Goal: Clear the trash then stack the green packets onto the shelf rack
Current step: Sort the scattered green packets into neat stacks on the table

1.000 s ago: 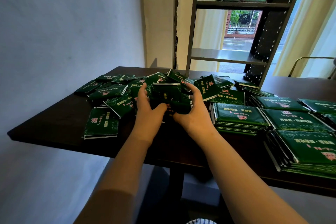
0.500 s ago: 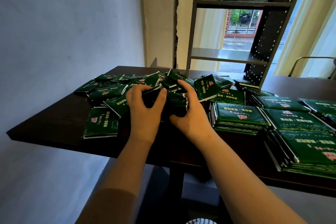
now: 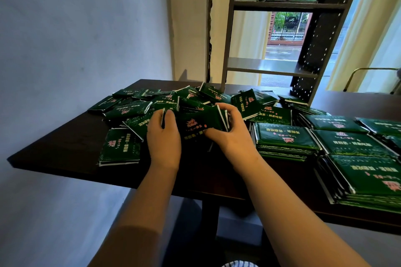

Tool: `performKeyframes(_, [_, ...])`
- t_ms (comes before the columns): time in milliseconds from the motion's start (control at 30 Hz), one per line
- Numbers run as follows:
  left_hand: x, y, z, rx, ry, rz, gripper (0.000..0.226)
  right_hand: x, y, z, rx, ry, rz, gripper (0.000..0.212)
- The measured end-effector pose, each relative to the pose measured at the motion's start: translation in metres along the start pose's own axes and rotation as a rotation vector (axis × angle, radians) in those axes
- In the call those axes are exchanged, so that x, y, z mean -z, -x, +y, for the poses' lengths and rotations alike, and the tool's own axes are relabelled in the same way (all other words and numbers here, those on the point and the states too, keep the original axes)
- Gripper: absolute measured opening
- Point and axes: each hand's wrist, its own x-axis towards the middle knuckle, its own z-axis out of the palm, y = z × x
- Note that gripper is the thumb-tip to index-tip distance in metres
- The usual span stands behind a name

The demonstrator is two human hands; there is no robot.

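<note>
A bundle of green packets (image 3: pixel 195 122) with pink print sits just above the dark table (image 3: pixel 65 151), squeezed between both hands. My left hand (image 3: pixel 163 136) grips its left end, thumb over the top edge. My right hand (image 3: pixel 231 134) grips the right end, fingers curled over the white-edged side. Behind them lies a loose heap of green packets (image 3: pixel 173 99). One small stack of packets (image 3: pixel 120 149) lies apart at the left. Neat stacks (image 3: pixel 284 141) fill the table's right side. The metal shelf rack (image 3: pixel 267 67) stands at the table's far edge.
A pale wall runs along the left. Cream curtains and a window stand behind the rack. The rack's perforated black upright (image 3: pixel 314 45) leans at the right. A brass chair frame (image 3: pixel 368 71) shows at far right. The nearest stack (image 3: pixel 368 178) lies by the table's front edge.
Both hands have pressed the gathered packets into a tighter bundle, turned so its printed face shows, and drawn it slightly toward me. The left thumb now hooks over the bundle's left edge.
</note>
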Motion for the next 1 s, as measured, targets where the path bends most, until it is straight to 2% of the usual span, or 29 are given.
performKeyframes(67, [0.000,0.001,0.002,-0.018,-0.011,0.022,0.019,0.000,-0.002,0.002,-0.025,0.052,-0.018,0.066])
performKeyframes(167, [-0.001,0.002,0.006,0.007,-0.037,-0.016,0.031,-0.001,-0.002,0.004,-0.026,0.114,-0.048,0.069])
performKeyframes(300, [-0.006,0.005,0.008,0.030,-0.022,-0.126,0.020,-0.001,-0.002,0.005,-0.023,0.128,-0.053,0.076])
performKeyframes(467, [-0.007,0.006,0.007,0.043,-0.019,-0.146,0.030,-0.002,-0.003,0.005,0.043,0.208,-0.004,0.092])
performKeyframes(600, [-0.007,0.008,0.011,0.047,0.016,-0.172,0.035,-0.002,-0.002,0.005,0.101,0.162,0.023,0.097])
performKeyframes(800, [-0.009,0.005,0.008,0.035,-0.078,-0.203,0.030,-0.002,-0.002,0.001,-0.004,0.037,-0.019,0.104])
performKeyframes(933, [-0.009,0.006,0.010,0.052,-0.116,-0.220,0.051,-0.002,-0.002,0.002,-0.022,0.028,-0.015,0.102])
performKeyframes(1000, [-0.009,0.006,0.010,0.073,-0.084,-0.206,0.050,-0.002,-0.003,0.002,-0.050,0.058,0.006,0.101])
